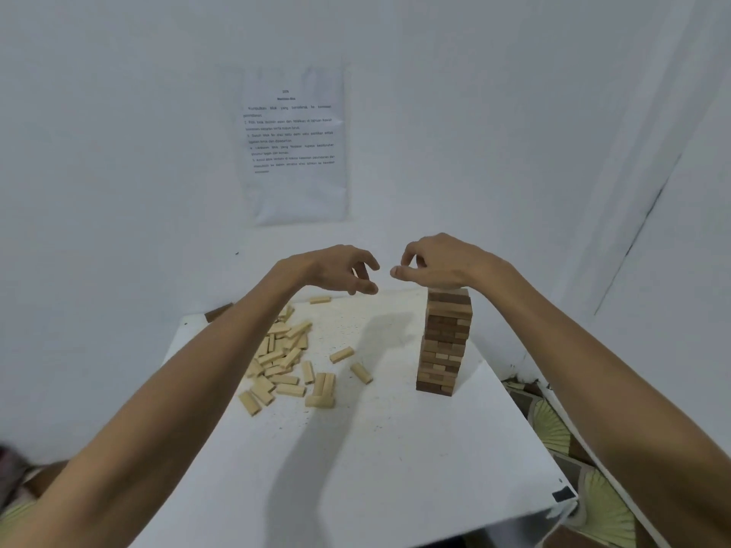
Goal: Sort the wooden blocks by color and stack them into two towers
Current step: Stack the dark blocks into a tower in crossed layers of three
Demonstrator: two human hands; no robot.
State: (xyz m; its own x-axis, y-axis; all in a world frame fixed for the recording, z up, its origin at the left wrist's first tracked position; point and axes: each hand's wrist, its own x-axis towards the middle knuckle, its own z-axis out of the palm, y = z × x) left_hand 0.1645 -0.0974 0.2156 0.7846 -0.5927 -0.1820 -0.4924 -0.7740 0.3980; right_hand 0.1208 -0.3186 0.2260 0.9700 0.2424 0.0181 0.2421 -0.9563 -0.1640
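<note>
Nearest the camera, two bare forearms reached forward over the white tabletop (375, 468), whose near corner on the right hand's side carried a small black mark (562, 495). Beyond that edge, below and outside the right forearm, lay a floor covering (553, 425) patterned with pale fans. Farther in, beneath the left forearm and below the left hand, the loose pale blocks (283, 355) lay flat in a scattered heap. Two stray blocks (341, 354) rested apart from the heap, toward the space between the hands. Directly under the right hand stood the tower (445, 342) of brown blocks, dark and lighter layers mixed, upright but slightly uneven, with a pale top block (449, 290) just beneath the palm. The right hand (439, 263) sat at the tower's top with its fingers curled and the thumb pointing toward the other hand; whether it pinched anything could not be told. The left hand (340, 270) hovered in the air just beside it, apart from it, with fingers loosely bent and nothing held. One pale block (320, 299) lay alone at the tabletop's far edge below the left hand. Behind both hands, a printed sheet (296, 152) hung on the white wall (118, 152), its text too blurred to read.
</note>
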